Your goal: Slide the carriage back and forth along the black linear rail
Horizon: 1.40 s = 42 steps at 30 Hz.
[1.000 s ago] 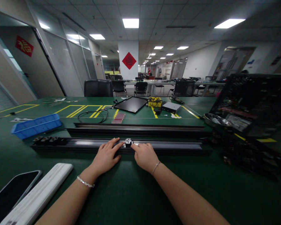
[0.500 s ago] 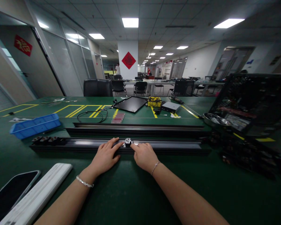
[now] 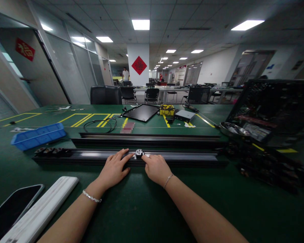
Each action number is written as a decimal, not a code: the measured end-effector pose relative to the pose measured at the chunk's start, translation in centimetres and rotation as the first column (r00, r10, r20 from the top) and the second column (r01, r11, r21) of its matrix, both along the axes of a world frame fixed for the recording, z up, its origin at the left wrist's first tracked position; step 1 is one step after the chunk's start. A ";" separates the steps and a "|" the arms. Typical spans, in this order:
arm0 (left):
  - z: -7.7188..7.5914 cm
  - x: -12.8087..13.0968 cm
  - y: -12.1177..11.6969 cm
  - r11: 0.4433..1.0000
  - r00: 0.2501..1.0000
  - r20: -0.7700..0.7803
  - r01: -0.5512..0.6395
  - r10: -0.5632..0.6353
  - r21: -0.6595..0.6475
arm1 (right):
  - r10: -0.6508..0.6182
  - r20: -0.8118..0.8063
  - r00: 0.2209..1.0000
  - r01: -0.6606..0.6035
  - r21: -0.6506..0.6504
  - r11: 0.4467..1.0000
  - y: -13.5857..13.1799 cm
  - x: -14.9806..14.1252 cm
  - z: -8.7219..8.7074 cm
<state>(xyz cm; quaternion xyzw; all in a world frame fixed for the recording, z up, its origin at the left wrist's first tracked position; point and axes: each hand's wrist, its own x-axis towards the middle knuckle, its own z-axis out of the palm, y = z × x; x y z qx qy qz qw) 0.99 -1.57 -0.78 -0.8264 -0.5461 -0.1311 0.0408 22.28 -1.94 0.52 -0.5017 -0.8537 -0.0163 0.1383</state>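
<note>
My left hand [image 3: 113,167] and my right hand [image 3: 155,169] lie on a long black aluminium extrusion rail [image 3: 98,157], fingers curled over it. Their fingertips meet from both sides at a small metal slider [image 3: 139,154] on the rail's top. Several dark blocks [image 3: 49,151] sit at the rail's left end. Each wrist wears a thin bracelet.
A second black rail [image 3: 149,140] lies parallel beyond. A blue plastic tray [image 3: 38,136] is at left; a phone [image 3: 14,211] and white bar [image 3: 40,211] are near. A black panel [image 3: 141,112], coiled cable [image 3: 100,125] and open electronics case [image 3: 271,111] stand farther off.
My hands and the slider stay in place on the rail. The view has shifted very slightly, and a standing person now shows by the far pillar.
</note>
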 end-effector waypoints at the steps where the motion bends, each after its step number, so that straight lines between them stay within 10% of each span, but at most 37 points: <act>1: 0.0 0.0 0.0 1.000 1.000 -0.001 -0.001 0.001 -0.002 | 0.005 -0.002 1.000 -0.005 0.002 1.000 0.0 0.0 0.0; 42: -0.1 -0.1 0.2 1.000 1.000 0.008 0.011 -0.011 0.000 | 0.062 0.062 0.996 -0.057 -0.080 0.995 0.7 1.6 1.0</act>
